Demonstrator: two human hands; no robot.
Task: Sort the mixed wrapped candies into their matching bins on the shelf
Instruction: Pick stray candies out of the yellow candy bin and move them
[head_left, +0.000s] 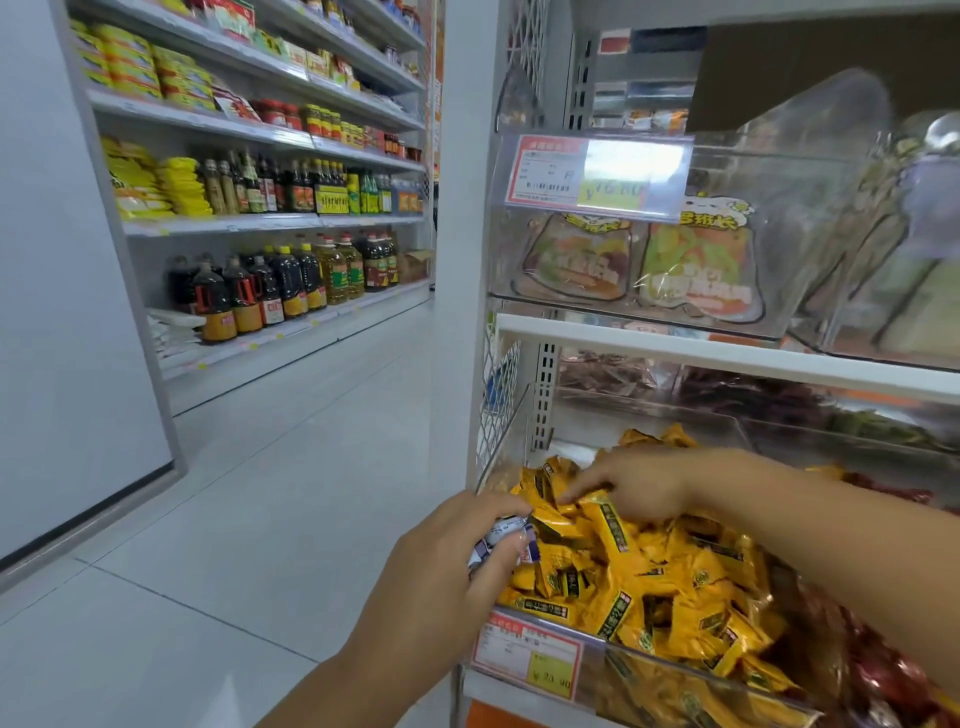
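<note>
At the left end of the low shelf, both hands are over the clear bin (727, 683) heaped with yellow candies (675, 577). The left hand (452, 566) sits at the bin's near left corner, fingers and thumb curled round a small clutch of white-and-blue wrapped candies (501, 538), which plainly do not belong with the yellow. The right hand (649, 483) reaches in from the right across the back of the heap, fingers stretched nearly straight and pointing left, tips resting on the wrappers; I see nothing pinched in it.

What matters is this: the fingertips of the 2 hands are close together, both at the bin's left end, with the odd candies already in the left hand and just beside the right fingertips. Any further stray would lie under or just ahead of the right fingers, so that hand is the nearer for digging. The red candies (883, 675) fill the next bin to the right; I can see no white-and-blue bin from here.
</note>
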